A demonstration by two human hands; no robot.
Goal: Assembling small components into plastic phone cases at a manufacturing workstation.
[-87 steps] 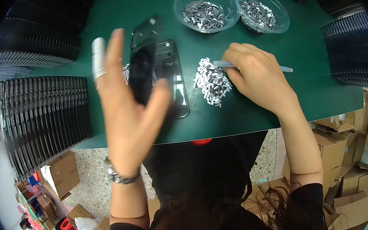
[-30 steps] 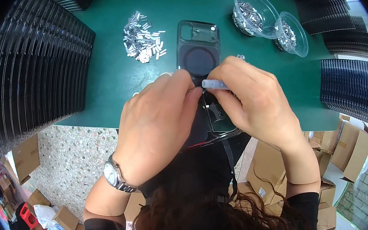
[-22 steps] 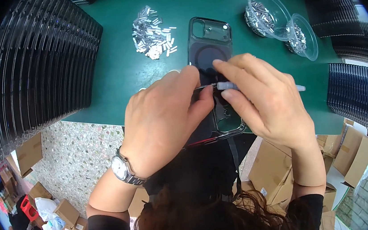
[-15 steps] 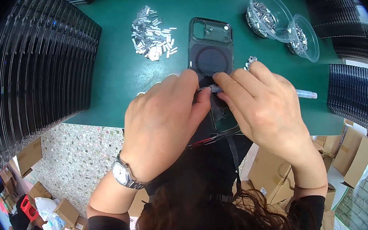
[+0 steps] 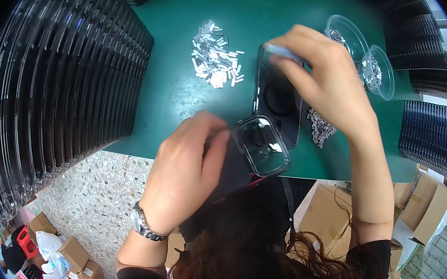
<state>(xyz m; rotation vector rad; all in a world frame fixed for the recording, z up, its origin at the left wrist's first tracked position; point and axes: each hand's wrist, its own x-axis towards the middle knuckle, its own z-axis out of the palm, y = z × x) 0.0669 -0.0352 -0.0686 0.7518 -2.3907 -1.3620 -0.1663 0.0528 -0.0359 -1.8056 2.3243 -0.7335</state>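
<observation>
The left hand (image 5: 185, 162) pinches a smoky, glossy phone case (image 5: 236, 168) between curled fingers and thumb, its clear, rounded-square camera frame tilted above the table's near edge. The right hand (image 5: 319, 64), also curled, grips a slim, translucent pen-like stick (image 5: 283, 51) over the far end of a dark second case (image 5: 280, 98) lying on the smooth green table (image 5: 179, 84); whether the stick touches it, I cannot tell. A loose heap of silvery bars (image 5: 212, 56) lies left, a smaller heap of pellets (image 5: 319, 129) right. Farther right, two clear plastic bowls (image 5: 353, 33) hold metallic bits. Ribbed black stacks (image 5: 69, 74) flank both sides.
</observation>
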